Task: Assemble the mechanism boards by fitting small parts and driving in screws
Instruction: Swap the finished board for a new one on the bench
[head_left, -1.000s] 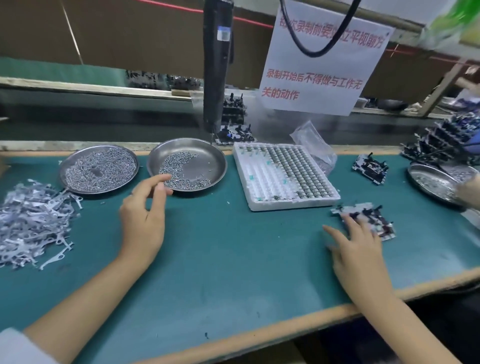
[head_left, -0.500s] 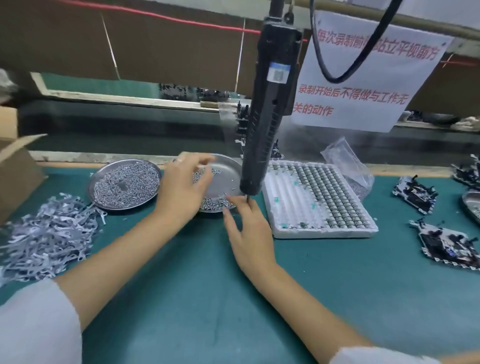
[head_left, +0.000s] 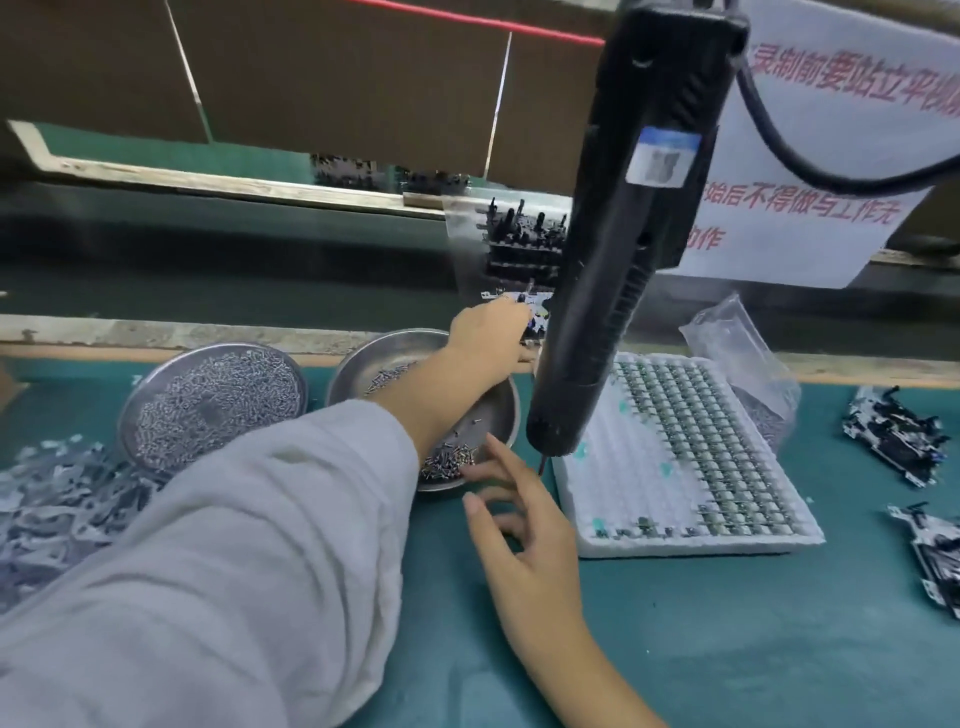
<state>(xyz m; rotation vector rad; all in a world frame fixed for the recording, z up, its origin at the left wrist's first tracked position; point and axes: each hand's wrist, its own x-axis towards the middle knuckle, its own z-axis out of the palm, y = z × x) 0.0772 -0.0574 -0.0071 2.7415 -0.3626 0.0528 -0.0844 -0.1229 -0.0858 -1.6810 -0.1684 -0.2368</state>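
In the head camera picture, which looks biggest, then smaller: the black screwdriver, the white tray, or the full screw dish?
1. Black screwdriver, though it hangs nearest the camera, so it may only look biggest.
2. White tray.
3. Full screw dish.

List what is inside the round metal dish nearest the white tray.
The dish holds loose small screws, heaped at its near rim, with a few more further back. The left forearm crosses over it and hides the middle.

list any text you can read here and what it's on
"录制前要站立平视": red, top line of the white sign, cut off at the frame edge.
"始后不得做与工作无": second line, its start hidden behind the screwdriver.
"动作": third line, partly hidden.
Blue-and-white sticker on the screwdriver: too blurred to read.
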